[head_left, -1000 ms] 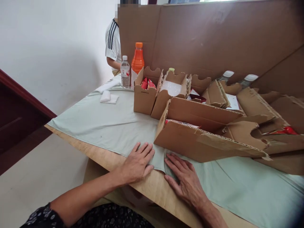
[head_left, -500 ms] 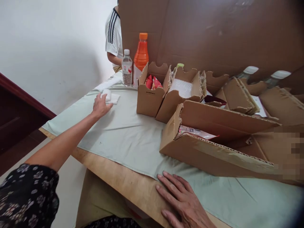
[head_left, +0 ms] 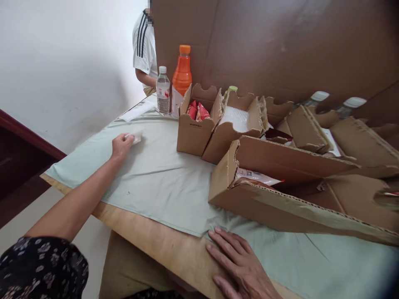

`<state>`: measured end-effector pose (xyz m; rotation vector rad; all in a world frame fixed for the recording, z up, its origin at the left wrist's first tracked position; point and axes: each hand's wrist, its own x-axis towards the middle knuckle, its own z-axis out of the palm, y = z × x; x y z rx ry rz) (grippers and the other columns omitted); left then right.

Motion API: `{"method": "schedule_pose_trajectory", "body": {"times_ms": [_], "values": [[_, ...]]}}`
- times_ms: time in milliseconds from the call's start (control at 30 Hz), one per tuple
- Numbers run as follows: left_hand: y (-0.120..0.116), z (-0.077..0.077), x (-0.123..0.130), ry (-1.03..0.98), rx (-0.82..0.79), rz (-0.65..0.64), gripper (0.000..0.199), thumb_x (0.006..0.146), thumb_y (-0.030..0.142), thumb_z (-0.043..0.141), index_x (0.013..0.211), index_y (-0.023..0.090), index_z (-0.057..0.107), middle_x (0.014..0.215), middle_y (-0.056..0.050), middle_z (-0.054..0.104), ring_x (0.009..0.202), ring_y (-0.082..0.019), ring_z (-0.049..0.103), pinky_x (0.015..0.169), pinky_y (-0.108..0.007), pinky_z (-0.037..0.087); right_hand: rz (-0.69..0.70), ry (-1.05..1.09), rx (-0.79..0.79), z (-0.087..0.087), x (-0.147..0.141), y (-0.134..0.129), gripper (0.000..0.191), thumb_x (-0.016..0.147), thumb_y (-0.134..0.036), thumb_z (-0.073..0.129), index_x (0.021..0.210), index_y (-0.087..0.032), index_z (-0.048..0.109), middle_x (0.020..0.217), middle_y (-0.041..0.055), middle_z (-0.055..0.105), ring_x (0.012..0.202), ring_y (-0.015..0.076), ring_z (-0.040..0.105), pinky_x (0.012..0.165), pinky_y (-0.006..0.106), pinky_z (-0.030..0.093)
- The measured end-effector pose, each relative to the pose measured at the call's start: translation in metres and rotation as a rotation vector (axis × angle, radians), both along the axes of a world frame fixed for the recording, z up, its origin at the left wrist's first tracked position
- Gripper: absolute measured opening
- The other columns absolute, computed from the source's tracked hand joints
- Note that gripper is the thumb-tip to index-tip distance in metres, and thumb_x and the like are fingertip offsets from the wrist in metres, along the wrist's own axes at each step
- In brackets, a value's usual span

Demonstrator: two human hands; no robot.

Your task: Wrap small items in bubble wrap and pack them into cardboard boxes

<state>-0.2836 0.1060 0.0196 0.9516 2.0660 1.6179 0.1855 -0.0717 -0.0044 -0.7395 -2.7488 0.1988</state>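
Note:
My left hand (head_left: pixel 121 145) is closed in a pinch on a small white wad (head_left: pixel 136 136), which looks like folded tissue. Motion blurs its edge, so I cannot make out its exact kind. The hand is at the left part of the green cloth (head_left: pixel 162 178), in front of a flat white strip (head_left: pixel 139 111) on the cloth. My right hand (head_left: pixel 233 261) lies flat at the table's front edge, fingers spread, partly on the cloth and partly on bare wood. Nothing is in it.
A water bottle (head_left: pixel 163 92) and an orange drink bottle (head_left: pixel 182 77) stand at the back. Beside them are cardboard boxes (head_left: pixel 195 137) with red packets and bubble wrap (head_left: pixel 236 118). A long open carton (head_left: pixel 274 207) lies in front. A person (head_left: pixel 145 50) stands behind the cardboard wall (head_left: pixel 264 45).
My left hand has closed around the white wad and drawn it slightly left and toward me, off its former spot. The right hand stays in place. The view has shifted slightly.

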Motion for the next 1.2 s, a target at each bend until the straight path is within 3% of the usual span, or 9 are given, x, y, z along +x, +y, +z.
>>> {"method": "schedule_pose_trajectory", "body": {"times_ms": [133,233,400,500,667,800,933,1067,1200], "values": [[-0.090,-0.004,0.055,-0.048,0.009,-0.058,0.032,0.077,0.038,0.070,0.101,0.016,0.070,0.080,0.000,0.069,0.077,-0.019,0.065,0.074,-0.031,0.052,-0.085,0.162,-0.027,-0.005,-0.005,0.004,0.042,0.092,-0.031,0.065,0.132,-0.024,0.071,0.140,0.0117,0.071,0.128,0.0304,0.069,0.100,0.047,0.057],[-0.160,-0.016,0.121,-0.098,0.057,-0.212,0.031,0.079,0.044,0.073,0.098,0.021,0.067,0.115,-0.008,0.075,0.106,-0.027,0.070,0.089,-0.036,0.056,-0.273,0.426,-0.110,-0.005,-0.020,-0.006,0.029,0.096,-0.029,0.062,0.123,-0.024,0.073,0.127,0.0115,0.077,0.116,0.0275,0.074,0.096,0.045,0.060],[-0.230,-0.029,0.212,-0.050,0.073,-0.469,0.018,0.085,0.033,0.074,0.088,0.026,0.058,0.145,-0.011,0.061,0.139,-0.032,0.056,0.117,-0.052,0.043,-0.454,0.784,-0.661,0.004,-0.064,-0.037,0.058,0.094,-0.051,0.068,0.142,-0.022,0.061,0.132,0.0136,0.073,0.116,0.0269,0.073,0.096,0.041,0.062],[-0.239,-0.022,0.234,-0.120,0.035,-0.680,0.026,0.085,0.039,0.078,0.085,0.026,0.055,0.149,-0.011,0.059,0.140,-0.035,0.055,0.115,-0.055,0.045,-0.580,0.964,-0.883,0.004,-0.072,-0.044,0.050,0.094,-0.058,0.065,0.127,-0.020,0.067,0.110,0.0098,0.078,0.095,0.0224,0.074,0.081,0.034,0.063],[-0.231,-0.010,0.239,-0.319,0.037,-0.814,0.031,0.089,0.047,0.076,0.083,0.025,0.054,0.145,-0.011,0.062,0.134,-0.035,0.061,0.106,-0.052,0.054,-0.743,1.097,-0.905,0.004,-0.043,-0.045,0.035,0.094,-0.055,0.065,0.097,-0.020,0.071,0.089,0.0063,0.077,0.083,0.0193,0.073,0.081,0.032,0.061],[-0.235,-0.018,0.255,-0.060,0.129,-0.772,0.024,0.089,0.033,0.076,0.087,0.025,0.054,0.148,-0.012,0.059,0.136,-0.032,0.060,0.113,-0.054,0.050,-0.595,1.058,-1.008,0.014,-0.035,-0.055,0.056,0.089,-0.067,0.068,0.120,-0.021,0.069,0.106,0.0093,0.077,0.094,0.0230,0.073,0.083,0.035,0.062],[-0.247,-0.020,0.271,0.107,0.182,-0.876,0.014,0.091,0.018,0.069,0.091,0.023,0.056,0.147,-0.014,0.060,0.140,-0.030,0.058,0.113,-0.050,0.050,-0.700,1.078,-1.055,0.012,-0.048,-0.066,0.047,0.089,-0.063,0.071,0.107,-0.020,0.073,0.090,0.0047,0.074,0.078,0.0182,0.067,0.071,0.029,0.057],[-0.249,-0.011,0.257,-0.138,0.079,-0.962,0.014,0.093,0.021,0.070,0.086,0.022,0.058,0.149,-0.011,0.061,0.137,-0.028,0.060,0.113,-0.045,0.050,-0.827,1.219,-1.021,-0.003,-0.047,-0.072,0.043,0.092,-0.062,0.068,0.095,-0.019,0.076,0.085,0.0036,0.073,0.073,0.0160,0.063,0.066,0.026,0.053],[-0.237,-0.015,0.227,-0.426,0.060,-0.819,0.018,0.095,0.030,0.070,0.085,0.021,0.059,0.144,-0.010,0.065,0.132,-0.026,0.064,0.107,-0.041,0.055,-0.916,1.287,-0.915,-0.010,-0.028,-0.070,0.038,0.092,-0.058,0.071,0.103,-0.022,0.078,0.099,0.0053,0.076,0.091,0.0203,0.069,0.085,0.031,0.058]]}}
